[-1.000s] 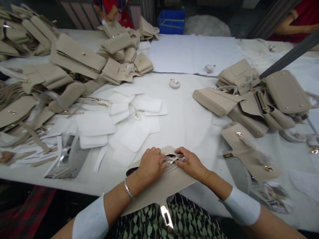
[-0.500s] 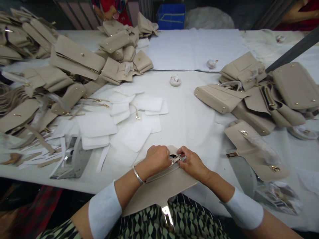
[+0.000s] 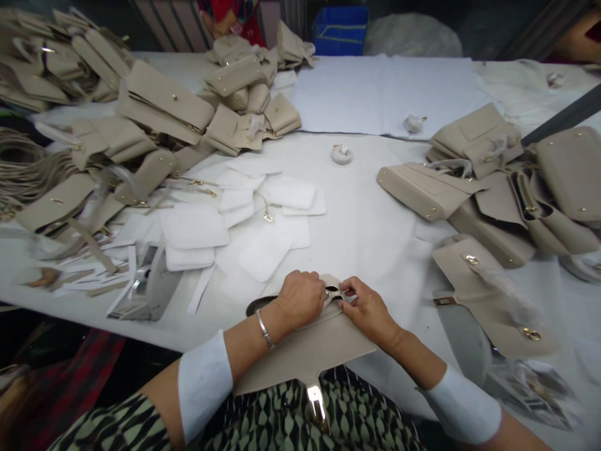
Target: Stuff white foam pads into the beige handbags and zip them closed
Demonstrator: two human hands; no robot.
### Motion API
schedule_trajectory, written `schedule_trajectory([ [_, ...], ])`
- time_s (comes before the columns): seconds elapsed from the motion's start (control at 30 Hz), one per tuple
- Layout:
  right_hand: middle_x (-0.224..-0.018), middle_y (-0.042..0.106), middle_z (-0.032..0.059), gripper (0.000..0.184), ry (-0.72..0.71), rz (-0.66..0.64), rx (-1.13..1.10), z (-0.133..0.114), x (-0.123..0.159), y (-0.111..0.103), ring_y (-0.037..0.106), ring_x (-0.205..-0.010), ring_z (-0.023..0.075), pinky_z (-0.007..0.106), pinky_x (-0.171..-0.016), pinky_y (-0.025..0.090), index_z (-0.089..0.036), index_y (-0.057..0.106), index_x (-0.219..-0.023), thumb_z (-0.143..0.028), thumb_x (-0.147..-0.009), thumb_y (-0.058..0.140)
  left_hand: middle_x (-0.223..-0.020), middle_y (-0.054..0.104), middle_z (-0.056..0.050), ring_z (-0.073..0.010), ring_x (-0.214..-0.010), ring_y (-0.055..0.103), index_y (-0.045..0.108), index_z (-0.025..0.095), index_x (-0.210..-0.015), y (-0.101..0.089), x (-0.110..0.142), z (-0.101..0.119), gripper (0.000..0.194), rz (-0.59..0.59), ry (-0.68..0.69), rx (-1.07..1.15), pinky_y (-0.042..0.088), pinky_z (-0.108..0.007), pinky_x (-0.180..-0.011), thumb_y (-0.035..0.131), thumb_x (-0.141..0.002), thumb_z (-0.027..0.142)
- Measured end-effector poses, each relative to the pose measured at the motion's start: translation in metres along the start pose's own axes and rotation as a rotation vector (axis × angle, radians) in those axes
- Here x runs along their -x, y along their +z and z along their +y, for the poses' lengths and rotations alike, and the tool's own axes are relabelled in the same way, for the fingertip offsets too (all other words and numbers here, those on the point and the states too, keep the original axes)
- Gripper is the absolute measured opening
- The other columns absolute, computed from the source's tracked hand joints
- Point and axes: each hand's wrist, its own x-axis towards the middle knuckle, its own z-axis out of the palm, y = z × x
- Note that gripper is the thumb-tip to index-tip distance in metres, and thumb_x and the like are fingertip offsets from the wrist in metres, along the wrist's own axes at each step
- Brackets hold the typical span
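open bag
right hand pinches its rim; left hand curls there, hold unclear; uneven tugging may crease it

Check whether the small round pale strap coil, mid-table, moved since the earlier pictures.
No. The coil keeps its place relative to the flat white rectangular sheets; the view shifted.

Lower centre: two bare hands, one silver bracelet, one beige bag, two pale cuffs; top centre: one blue bin.
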Motion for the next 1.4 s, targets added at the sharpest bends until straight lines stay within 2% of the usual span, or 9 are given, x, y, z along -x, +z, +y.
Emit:
schedule_trajectory([
  [0.2, -0.09, 0.057, 0.0037, 0.011, -0.258, -0.024, 0.438, -0.024, -0.004, -0.01, 0.049, -0.091, 0.0207, 0.031, -0.076, 0.039, -0.021, 0.055, -0.092, -0.017, -0.081, 0.052, -0.085, 0.066, -0.002, -0.0195, -0.082, 0.054, 0.063, 0.02, -0.085, 0.011, 0.042, -0.023, 0.031, 0.081, 0.086, 0.076, 0.041, -0.034, -0.073, 0.036, -0.094, 0.031],
  [0.3, -0.084, 0.056, 0.0038, 0.012, -0.309, -0.046, 0.594, -0.036, -0.005, -0.011, 0.048, -0.086, 0.0198, 0.03, -0.072, 0.037, -0.02, 0.057, -0.086, -0.015, -0.085, 0.047, -0.086, 0.065, -0.003, -0.0202, -0.084, 0.052, 0.062, 0.02, -0.088, 0.016, 0.049, -0.024, 0.026, 0.123, 0.091, 0.095, 0.04, -0.035, -0.074, 0.042, -0.092, 0.037],
  [0.37, -0.084, 0.055, 0.0036, 0.014, -0.323, -0.066, 0.621, -0.041, -0.005, -0.01, 0.048, -0.085, 0.0191, 0.029, -0.072, 0.036, -0.02, 0.058, -0.085, -0.016, -0.087, 0.044, -0.088, 0.065, -0.003, -0.0216, -0.087, 0.052, 0.06, 0.019, -0.092, 0.019, 0.051, -0.025, 0.024, 0.151, 0.11, 0.094, 0.04, -0.036, -0.076, 0.052, -0.087, 0.042],
  [0.43, -0.087, 0.055, 0.0031, 0.011, -0.347, -0.111, 0.597, -0.044, -0.004, -0.009, 0.048, -0.088, 0.0184, 0.028, -0.074, 0.037, -0.021, 0.058, -0.087, -0.018, -0.087, 0.047, -0.09, 0.065, -0.004, -0.0228, -0.088, 0.052, 0.059, 0.018, -0.095, 0.023, 0.054, -0.027, 0.023, 0.175, 0.124, 0.055, 0.041, -0.037, -0.077, 0.059, -0.082, 0.037],
  [0.57, -0.096, 0.056, 0.0027, 0.015, -0.384, -0.22, 0.554, -0.054, -0.006, -0.002, 0.05, -0.093, 0.0183, 0.027, -0.075, 0.037, -0.021, 0.056, -0.095, -0.025, -0.081, 0.058, -0.083, 0.065, -0.007, -0.0236, -0.084, 0.054, 0.06, 0.014, -0.089, 0.033, 0.056, -0.03, 0.01, 0.182, 0.088, -0.027, 0.042, -0.037, -0.076, 0.054, -0.083, 0.02],
  [0.77, -0.09, 0.059, 0.0052, 0.011, -0.456, -0.264, 0.704, -0.075, -0.011, 0.012, 0.052, -0.089, 0.0196, 0.029, -0.071, 0.036, -0.018, 0.056, -0.082, -0.024, -0.087, 0.048, -0.078, 0.066, -0.007, -0.0234, -0.079, 0.057, 0.059, 0.014, -0.082, 0.047, 0.058, -0.033, 0.015, 0.191, 0.048, -0.003, 0.045, -0.035, -0.07, 0.054, -0.085, 0.028],
  [1.0, -0.085, 0.064, 0.003, 0.011, -0.261, -0.345, 0.667, -0.084, -0.013, 0.019, 0.058, -0.075, 0.0169, 0.028, -0.061, 0.033, -0.02, 0.055, -0.081, -0.028, -0.084, 0.048, -0.076, 0.064, -0.008, -0.0232, -0.075, 0.059, 0.057, 0.014, -0.079, 0.058, 0.058, -0.037, 0.011, 0.219, 0.102, -0.027, 0.047, -0.035, -0.066, 0.051, -0.085, 0.021],
  [1.23, -0.087, 0.067, 0.0081, 0.024, -0.299, -0.404, 0.771, -0.094, -0.016, 0.023, 0.061, -0.08, 0.0217, 0.03, -0.065, 0.037, -0.018, 0.06, -0.084, -0.03, -0.086, 0.039, -0.076, 0.065, -0.009, -0.0236, -0.072, 0.06, 0.056, 0.013, -0.078, 0.056, 0.058, -0.039, 0.007, 0.233, 0.143, -0.021, 0.049, -0.037, -0.065, 0.05, -0.081, 0.011],
  [1.4, -0.081, 0.068, 0.0075, 0.023, -0.144, -0.493, 0.766, -0.088, -0.02, 0.013, 0.062, -0.076, 0.0217, 0.029, -0.061, 0.036, -0.019, 0.062, -0.076, -0.03, -0.082, 0.043, -0.076, 0.065, -0.011, -0.0254, -0.071, 0.06, 0.056, 0.011, -0.08, 0.059, 0.059, -0.036, 0.008, 0.232, 0.167, -0.044, 0.05, -0.038, -0.06, 0.049, -0.08, 0.01],
])
